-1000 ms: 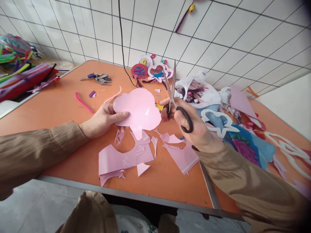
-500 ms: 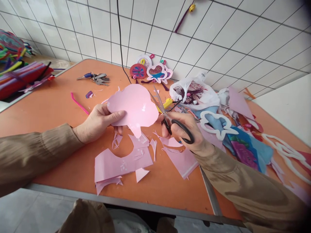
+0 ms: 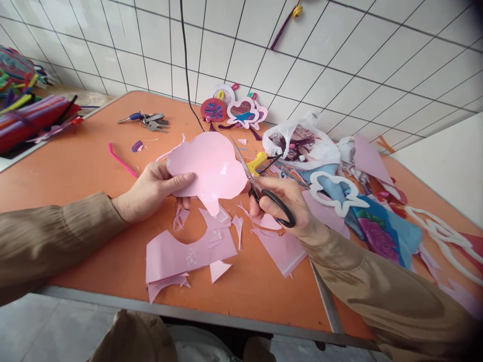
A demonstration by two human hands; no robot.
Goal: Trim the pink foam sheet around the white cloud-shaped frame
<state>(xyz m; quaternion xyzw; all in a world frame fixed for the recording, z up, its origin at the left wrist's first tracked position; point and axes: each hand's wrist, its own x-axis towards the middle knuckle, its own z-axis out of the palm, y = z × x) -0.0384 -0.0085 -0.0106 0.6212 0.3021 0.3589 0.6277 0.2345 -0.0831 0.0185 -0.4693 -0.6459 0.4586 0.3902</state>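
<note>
My left hand (image 3: 151, 188) pinches the left side of a pink paper cutout (image 3: 207, 166), thumb on top and fingers underneath. The cutout has rounded lobes and a narrow tab pointing down toward me. In my right hand (image 3: 290, 201) is a pair of scissors (image 3: 277, 203) with black handles, my fingers through the loops. Its blades are closed together along the cutout's right edge, tips pointing up and to the left. Below the cutout lie a large pink paper offcut (image 3: 192, 254), a pink paper triangle (image 3: 219, 270) and several thin slivers.
Keys (image 3: 153, 120) and a pink pipe cleaner (image 3: 123, 160) lie on the orange table (image 3: 94, 251). Behind the cutout are a yellow-handled tool (image 3: 257, 163) and decorated ornaments (image 3: 215, 109). To the right are a plastic bag (image 3: 320, 148), a white flower-shaped frame (image 3: 335, 193) and blue fabric (image 3: 407, 226).
The scissor blades have closed, and my right hand has shifted slightly left. My left hand and the pink cutout stay almost still.
</note>
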